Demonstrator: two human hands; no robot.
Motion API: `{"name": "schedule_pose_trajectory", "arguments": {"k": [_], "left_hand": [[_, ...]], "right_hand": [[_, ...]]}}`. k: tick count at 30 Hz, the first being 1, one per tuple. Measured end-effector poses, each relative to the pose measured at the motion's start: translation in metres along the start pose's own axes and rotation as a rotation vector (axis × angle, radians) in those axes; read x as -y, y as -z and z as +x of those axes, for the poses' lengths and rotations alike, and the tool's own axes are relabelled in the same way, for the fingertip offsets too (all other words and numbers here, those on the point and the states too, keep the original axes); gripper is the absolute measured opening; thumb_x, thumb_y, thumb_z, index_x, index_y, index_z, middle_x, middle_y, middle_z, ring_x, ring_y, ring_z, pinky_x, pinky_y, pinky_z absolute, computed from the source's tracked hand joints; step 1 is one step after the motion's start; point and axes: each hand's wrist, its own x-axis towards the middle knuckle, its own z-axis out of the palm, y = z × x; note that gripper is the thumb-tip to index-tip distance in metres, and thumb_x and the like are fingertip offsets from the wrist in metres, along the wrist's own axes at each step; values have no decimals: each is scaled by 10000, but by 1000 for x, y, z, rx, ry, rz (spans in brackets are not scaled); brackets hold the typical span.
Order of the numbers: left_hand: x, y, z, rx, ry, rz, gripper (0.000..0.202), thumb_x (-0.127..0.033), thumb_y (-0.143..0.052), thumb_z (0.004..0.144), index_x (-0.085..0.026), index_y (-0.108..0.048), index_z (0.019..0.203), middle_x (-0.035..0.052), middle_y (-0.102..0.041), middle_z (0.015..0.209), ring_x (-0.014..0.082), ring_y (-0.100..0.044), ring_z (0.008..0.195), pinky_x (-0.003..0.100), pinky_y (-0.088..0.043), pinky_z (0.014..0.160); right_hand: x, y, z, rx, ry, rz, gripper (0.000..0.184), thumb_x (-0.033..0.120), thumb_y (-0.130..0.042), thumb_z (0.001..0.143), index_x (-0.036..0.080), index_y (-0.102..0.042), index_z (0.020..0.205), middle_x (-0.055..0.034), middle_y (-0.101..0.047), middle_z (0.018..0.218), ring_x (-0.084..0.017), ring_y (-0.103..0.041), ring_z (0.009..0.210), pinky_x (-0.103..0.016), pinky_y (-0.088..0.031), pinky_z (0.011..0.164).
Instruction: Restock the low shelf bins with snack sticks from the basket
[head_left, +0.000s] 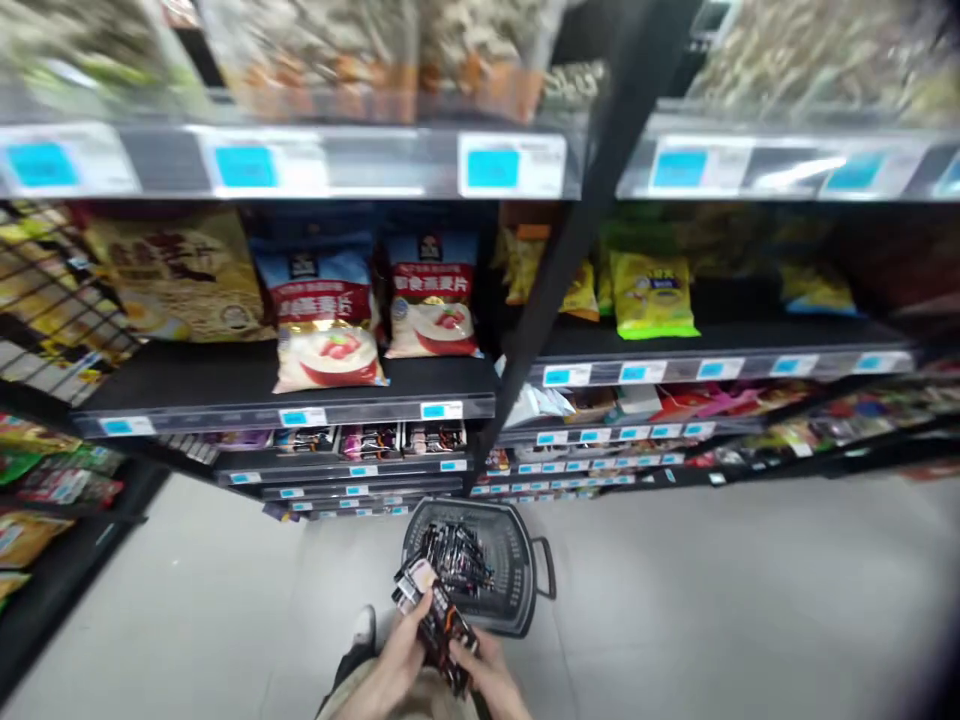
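Note:
Low in the frame, my left hand (396, 662) and my right hand (491, 672) both grip a bundle of small dark snack packets (435, 612) with orange and white print. The fingers of each hand are closed round the bundle. Just beyond it, a grey plastic shopping basket (517, 575) stands on the floor with several similar dark packets (454, 555) lying inside. My shoe (365, 628) shows left of the basket.
Black store shelves (300, 385) with blue price tags face me, holding oat bags (330, 315), yellow-green snack bags (651, 295) and small bars lower down. A wire rack (45, 300) and more goods stand at the left. Pale grey floor (712, 600) stretches right.

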Motion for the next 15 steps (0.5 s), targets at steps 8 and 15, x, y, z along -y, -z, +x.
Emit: {"name": "schedule_pose_trajectory", "arguments": {"k": [8, 15], "left_hand": [[-68, 50, -25, 3, -1, -239, 396, -277, -863, 797, -145, -706, 1136, 123, -800, 1101, 315, -756, 1091, 426, -599, 994], [-125, 101, -52, 101, -6, -219, 180, -121, -819, 814, -119, -712, 959, 102, -801, 954, 243, -781, 952, 325, -613, 940]], "right_hand": [[8, -88, 8, -154, 240, 76, 645, 834, -826, 464, 288, -697, 782, -27, -729, 819, -362, -713, 991, -526, -545, 986], [29, -142, 2, -485, 421, 275, 658, 835, -751, 587, 307, -614, 955, -58, -739, 1028, -310, -715, 1061, -550, -574, 1001]]}}
